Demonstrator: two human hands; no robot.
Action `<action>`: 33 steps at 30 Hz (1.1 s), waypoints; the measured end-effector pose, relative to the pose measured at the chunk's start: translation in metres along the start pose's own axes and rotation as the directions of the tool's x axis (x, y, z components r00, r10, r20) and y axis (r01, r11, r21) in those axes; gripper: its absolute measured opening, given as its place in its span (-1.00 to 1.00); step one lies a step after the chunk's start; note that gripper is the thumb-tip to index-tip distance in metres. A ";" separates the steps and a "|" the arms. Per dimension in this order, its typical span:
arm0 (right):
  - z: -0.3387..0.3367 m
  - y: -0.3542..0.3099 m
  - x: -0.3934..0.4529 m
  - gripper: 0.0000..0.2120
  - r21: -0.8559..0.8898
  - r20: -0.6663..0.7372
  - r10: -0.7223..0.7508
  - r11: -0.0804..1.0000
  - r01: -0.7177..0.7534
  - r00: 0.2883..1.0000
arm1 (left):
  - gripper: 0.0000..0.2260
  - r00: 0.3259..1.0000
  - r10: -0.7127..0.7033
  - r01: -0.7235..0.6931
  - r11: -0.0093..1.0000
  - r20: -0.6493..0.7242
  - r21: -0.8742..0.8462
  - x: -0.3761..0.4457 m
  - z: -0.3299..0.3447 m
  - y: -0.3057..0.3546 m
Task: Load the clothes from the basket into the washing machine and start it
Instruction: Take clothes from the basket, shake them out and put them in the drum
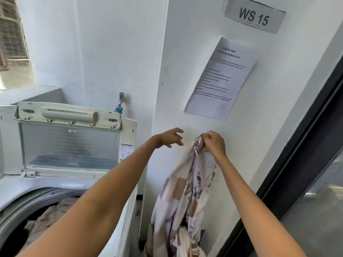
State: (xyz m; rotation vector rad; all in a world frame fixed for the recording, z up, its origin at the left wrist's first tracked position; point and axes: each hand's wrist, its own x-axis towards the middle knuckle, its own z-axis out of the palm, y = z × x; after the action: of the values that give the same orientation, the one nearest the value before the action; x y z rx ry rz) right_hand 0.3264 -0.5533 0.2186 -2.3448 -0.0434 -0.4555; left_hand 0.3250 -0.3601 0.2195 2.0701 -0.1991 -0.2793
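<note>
A: Where are the hands?

B: Both arms reach forward at chest height. The right hand [213, 143] has its grip closed tight around the bunched top of a patterned cloth [185, 197], white with tan and dark patches, which hangs down in long folds beside the washing machine [128, 210]. The left hand [169, 138] is just beside it, fingers spread wide, holding nothing.

A: And the machine?

B: It stands at the left with its lid [68, 138] raised upright. Beige clothes [50, 217] already lie in the drum. A printed sheet [220, 78] and a sign [254, 16] reading "WS 15" are stuck on the wall.
</note>
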 end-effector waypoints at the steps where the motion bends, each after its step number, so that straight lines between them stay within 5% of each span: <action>1: 0.008 0.005 -0.002 -0.76 0.039 0.048 0.022 0.999 -0.024 0.999 | -0.43 0.999 -0.002 0.002 1.000 0.044 0.005 -0.001 0.006 0.000; 3: 0.017 0.011 -0.001 -0.71 0.115 0.096 0.004 0.993 -0.015 0.995 | -0.36 0.993 -0.046 0.034 0.994 0.113 0.103 -0.002 0.021 -0.001; 5: 0.021 0.013 0.005 -0.66 0.183 0.089 -0.023 0.983 0.007 0.996 | -0.49 0.994 -0.071 0.057 0.984 0.078 0.168 0.003 0.037 -0.007; 8: 0.014 0.006 0.009 -0.69 0.260 0.060 -0.058 0.965 0.041 0.997 | -0.74 0.988 0.026 -0.016 0.997 -0.152 0.069 0.012 0.055 -0.018; 12: 0.008 0.006 0.000 -0.92 0.405 0.022 -0.157 0.905 0.135 0.987 | -0.73 0.924 0.039 -0.055 0.998 -0.381 -0.031 0.014 0.060 -0.017; 16: 0.021 0.045 -0.008 -0.27 0.195 0.196 -0.079 0.980 0.041 0.977 | -0.74 0.863 -0.059 -0.061 0.974 -0.503 -0.219 0.016 0.048 -0.013; 17: 0.028 0.055 -0.013 -0.24 0.140 0.244 -0.045 0.990 0.011 0.969 | -0.76 0.846 -0.064 -0.085 0.964 -0.530 -0.252 0.017 0.043 -0.011; 20: 0.042 0.070 -0.032 -0.67 0.141 0.350 0.075 0.981 -0.132 0.934 | -0.78 0.795 -0.086 -0.166 0.922 -0.600 -0.351 0.018 0.028 -0.001; 23: 0.040 0.057 -0.023 -0.83 0.379 0.253 0.127 0.899 -0.219 0.959 | -0.75 0.791 -0.087 -0.178 0.914 -0.605 -0.364 0.016 0.012 0.000; 27: -0.002 0.019 0.023 -0.77 0.787 0.092 0.330 0.554 -0.272 0.940 | -0.79 0.818 -0.023 -0.043 0.994 -0.574 -0.102 0.004 -0.004 -0.023; 31: -0.028 -0.009 0.046 -0.76 0.695 0.098 0.222 0.683 -0.227 0.970 | -0.93 0.884 -0.050 0.069 0.997 -0.464 0.025 -0.007 -0.001 -0.052; 33: -0.024 -0.017 0.043 -0.76 0.643 0.142 0.164 0.734 -0.217 0.976 | -0.77 0.938 -0.070 0.082 0.996 -0.339 0.021 -0.008 0.006 -0.054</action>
State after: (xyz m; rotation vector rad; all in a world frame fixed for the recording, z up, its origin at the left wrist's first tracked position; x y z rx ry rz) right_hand 0.3563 -0.5608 0.2602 -1.6375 0.0041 -0.1950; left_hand 0.3176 -0.3362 0.1705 2.1263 0.0865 0.0369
